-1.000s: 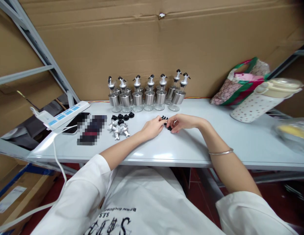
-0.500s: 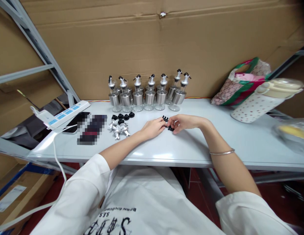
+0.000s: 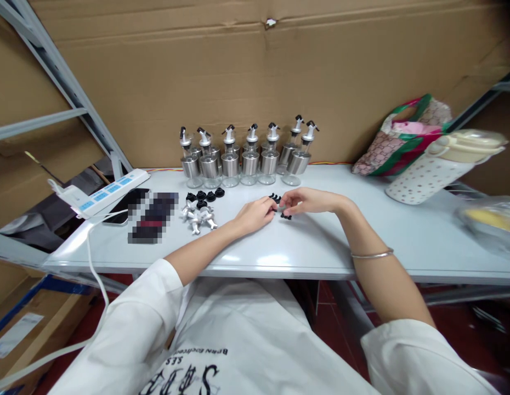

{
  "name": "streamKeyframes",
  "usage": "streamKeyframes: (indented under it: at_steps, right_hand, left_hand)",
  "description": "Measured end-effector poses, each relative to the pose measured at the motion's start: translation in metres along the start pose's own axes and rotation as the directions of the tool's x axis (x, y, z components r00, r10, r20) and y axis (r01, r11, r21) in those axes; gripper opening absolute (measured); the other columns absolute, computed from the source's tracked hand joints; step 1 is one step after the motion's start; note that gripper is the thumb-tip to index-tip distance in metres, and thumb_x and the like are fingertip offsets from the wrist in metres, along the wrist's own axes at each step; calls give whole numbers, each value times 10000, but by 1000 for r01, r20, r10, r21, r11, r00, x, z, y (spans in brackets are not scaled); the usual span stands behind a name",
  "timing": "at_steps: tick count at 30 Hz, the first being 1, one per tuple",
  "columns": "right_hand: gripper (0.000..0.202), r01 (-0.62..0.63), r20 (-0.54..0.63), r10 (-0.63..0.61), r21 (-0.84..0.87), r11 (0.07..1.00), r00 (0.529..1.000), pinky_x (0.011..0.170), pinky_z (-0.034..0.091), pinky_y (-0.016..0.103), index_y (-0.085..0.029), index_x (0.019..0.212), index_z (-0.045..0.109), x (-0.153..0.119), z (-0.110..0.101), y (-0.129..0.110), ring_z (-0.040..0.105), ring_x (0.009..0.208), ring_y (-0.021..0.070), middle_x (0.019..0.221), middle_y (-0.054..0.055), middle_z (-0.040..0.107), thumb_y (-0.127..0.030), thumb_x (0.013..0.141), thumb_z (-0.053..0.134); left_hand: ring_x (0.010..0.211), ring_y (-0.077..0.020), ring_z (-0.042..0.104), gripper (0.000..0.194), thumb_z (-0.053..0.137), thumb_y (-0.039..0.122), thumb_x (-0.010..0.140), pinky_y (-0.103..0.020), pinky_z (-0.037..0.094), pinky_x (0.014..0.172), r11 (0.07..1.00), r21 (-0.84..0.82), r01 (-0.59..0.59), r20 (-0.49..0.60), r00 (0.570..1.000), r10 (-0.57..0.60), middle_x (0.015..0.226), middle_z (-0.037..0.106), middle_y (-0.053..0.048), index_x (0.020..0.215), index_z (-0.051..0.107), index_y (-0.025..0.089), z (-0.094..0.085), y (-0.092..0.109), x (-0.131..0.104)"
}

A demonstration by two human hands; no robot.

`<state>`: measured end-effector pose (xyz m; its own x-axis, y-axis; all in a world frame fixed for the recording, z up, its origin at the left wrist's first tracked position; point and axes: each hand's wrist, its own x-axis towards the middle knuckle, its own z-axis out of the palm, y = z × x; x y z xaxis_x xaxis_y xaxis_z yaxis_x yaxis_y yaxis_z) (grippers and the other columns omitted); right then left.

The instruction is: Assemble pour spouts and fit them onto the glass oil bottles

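Note:
My left hand (image 3: 257, 215) rests on the table with its fingers bent together, and a small black part (image 3: 275, 209) shows at their tips. Just beyond those fingertips lies a row of small black parts (image 3: 275, 197). My right hand (image 3: 304, 201) hovers to the right, thumb and fingers curved and apart, with nothing visible between them. Below its thumb sits another short row of black parts (image 3: 286, 216). To the left are silver pourer spouts (image 3: 195, 219) in a heap and several black stoppers (image 3: 201, 196).
Several glass bottles with steel sleeves (image 3: 250, 163) and pourer tops stand along the back. A power strip (image 3: 115, 192) and a phone (image 3: 125, 207) are at the left. A dotted flask (image 3: 423, 175), a bag (image 3: 403, 142) and a plastic-wrapped bowl (image 3: 489, 219) occupy the right.
My right hand has risen slightly away from the black parts, and its fingers have spread. The left hand has hardly moved. The whole view has shifted a little.

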<state>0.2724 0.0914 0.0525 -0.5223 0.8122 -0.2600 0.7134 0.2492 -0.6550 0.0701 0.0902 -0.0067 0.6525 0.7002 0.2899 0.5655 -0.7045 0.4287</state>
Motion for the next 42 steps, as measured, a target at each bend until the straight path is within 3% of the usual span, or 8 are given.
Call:
streamKeyframes:
  at_steps: [3,8,18,22,26,33,37,42]
  right_hand:
    - [469,78,-116,-72,47,996,991,705,427,305,-138,832,680,3,0,0,556,736,176,778,59,667,-573,656,661]
    - [445,122,-199,-95,126,985,975,637,410,288,-138,748,694,6,3,-3,538,649,146,681,40,649,-563,620,701]
    - [335,112,-245,-57,216,970,968,574,424,267,-148,748,631,4,5,-11,554,600,135,645,30,630,-440,608,720]
    - [312,-14,-182,20,32,999,983,559,390,259,-148,709,652,2,-3,1,507,563,122,582,14,609,-447,631,690]
    - [277,-134,-62,128,-94,987,990,555,375,264,-151,685,663,2,-6,11,490,544,125,536,2,587,-424,640,672]
    - [283,-115,7,115,43,992,993,605,470,290,-145,798,626,4,-1,10,569,612,153,651,40,629,-406,688,628]
    - [346,-152,81,143,118,981,986,634,501,306,-163,868,615,1,-2,12,590,641,166,669,22,634,-361,601,711]
    - [425,-133,113,127,44,990,985,632,487,305,-177,897,625,2,-3,13,570,608,154,670,-4,637,-347,530,758]
  left_hand:
    - [767,-136,593,174,503,172,859,-264,479,788,990,-136,20,-76,997,-30,962,637,-35,988,619,159,1,1,1]
    - [659,-98,533,123,555,209,848,-230,458,704,958,-284,40,-151,985,-86,898,644,-11,937,626,160,6,6,3]
    - [627,-84,517,128,558,233,849,-219,457,654,908,-411,87,-160,973,-166,877,651,-11,936,602,150,3,11,3]
    - [701,-110,555,184,582,242,839,-261,486,748,945,-314,92,-74,990,-121,969,642,-30,1003,585,158,5,8,2]
    - [971,-186,580,255,555,243,859,-321,463,929,987,-157,19,37,999,-14,1099,596,-87,1090,596,144,5,7,-1]
    - [1088,-211,513,332,472,262,908,-347,421,1009,995,-61,-77,94,992,82,1128,548,-103,1200,590,158,7,6,-2]
    - [1078,-216,514,328,454,255,917,-352,422,1006,994,-26,-105,94,990,107,1117,546,-119,1172,626,140,7,5,-2]
    - [1032,-209,541,323,458,247,921,-339,442,973,992,-22,-127,95,987,129,1057,577,-108,1166,646,152,7,4,-2]
